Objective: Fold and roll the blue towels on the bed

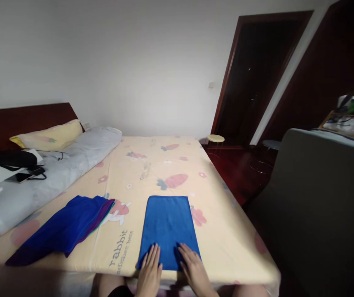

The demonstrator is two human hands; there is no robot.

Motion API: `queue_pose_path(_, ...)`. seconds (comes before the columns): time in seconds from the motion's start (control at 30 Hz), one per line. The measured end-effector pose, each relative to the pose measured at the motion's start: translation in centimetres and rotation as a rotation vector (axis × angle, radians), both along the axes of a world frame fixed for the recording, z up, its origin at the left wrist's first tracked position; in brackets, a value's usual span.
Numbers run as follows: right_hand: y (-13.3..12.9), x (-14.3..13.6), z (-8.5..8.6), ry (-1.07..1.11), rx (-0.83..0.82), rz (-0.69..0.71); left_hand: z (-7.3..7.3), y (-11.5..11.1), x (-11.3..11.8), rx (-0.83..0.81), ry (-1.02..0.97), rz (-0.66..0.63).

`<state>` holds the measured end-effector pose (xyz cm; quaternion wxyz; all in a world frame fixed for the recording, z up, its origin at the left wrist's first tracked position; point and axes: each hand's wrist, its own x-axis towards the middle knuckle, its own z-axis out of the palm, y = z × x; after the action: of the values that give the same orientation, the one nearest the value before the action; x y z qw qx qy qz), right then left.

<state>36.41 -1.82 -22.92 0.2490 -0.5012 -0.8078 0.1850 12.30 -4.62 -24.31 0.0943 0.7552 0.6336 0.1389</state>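
A blue cloth lies flat as a rectangle on the patterned bed sheet, near the bed's front edge. My left hand rests on its lower left part with fingers stretched out. On the lower right part lies my right hand, its fingers also extended. Neither hand grips anything. To the left, a loose heap of dark blue cloth shows purple and green edges along its right side.
A rolled grey quilt lies along the bed's left, with a yellow pillow behind it. A phone and black cables rest on the quilt. Beyond the bed's right side stand a round stool and a grey panel.
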Motion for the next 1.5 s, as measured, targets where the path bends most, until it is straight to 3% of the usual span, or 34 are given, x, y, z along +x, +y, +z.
queue_pose_path(0.1,0.3,-3.4,-1.1,-0.067,0.005,0.096,-1.3,0.6,2.4,0.002,0.080,-0.004)
queue_pose_path(0.2,1.0,-4.4,-2.2,-0.128,0.040,0.067,-1.3,1.3,2.6,0.006,0.119,0.013)
queue_pose_path(0.47,2.1,-0.7,-4.6,-0.259,0.017,-0.264,-0.6,3.8,-0.6,-0.015,0.179,0.091)
queue_pose_path(0.57,1.9,0.8,-5.6,-0.293,0.032,-0.423,-1.2,3.7,-1.0,0.085,0.244,0.227)
queue_pose_path(0.63,1.5,0.7,-5.9,-0.274,0.079,-0.461,-2.4,3.1,-0.4,0.195,0.273,0.246)
queue_pose_path(0.7,1.1,-0.5,-5.9,-0.225,0.137,-0.375,-4.2,2.5,0.9,0.305,0.287,0.132)
queue_pose_path(0.8,0.4,-3.3,-5.6,-0.171,0.187,-0.047,-7.3,1.7,3.2,0.424,0.278,-0.110)
queue_pose_path(0.87,0.2,-4.7,-5.7,-0.172,0.182,0.115,-8.5,1.6,3.8,0.437,0.264,-0.176)
queue_pose_path(0.93,0.1,-4.7,-6.1,-0.193,0.159,0.131,-8.5,1.6,3.1,0.370,0.256,-0.142)
queue_pose_path(1.1,0.3,0.3,-7.5,-0.258,0.076,-0.217,-5.1,1.3,-2.8,0.092,0.259,0.249)
queue_pose_path(1.2,0.4,2.8,-8.1,-0.285,0.043,-0.362,-4.2,1.0,-5.2,0.098,0.278,0.308)
queue_pose_path(1.3,0.7,2.0,-7.6,-0.275,0.011,-0.309,-5.4,1.4,-4.0,0.175,0.274,0.198)
queue_pose_path(1.43,1.8,-2.6,-5.3,-0.204,-0.056,0.073,-7.6,3.0,1.4,0.256,0.259,-0.187)
queue_pose_path(1.5,2.8,-4.2,-4.1,-0.180,-0.067,0.139,-7.6,4.1,3.5,0.286,0.260,-0.202)
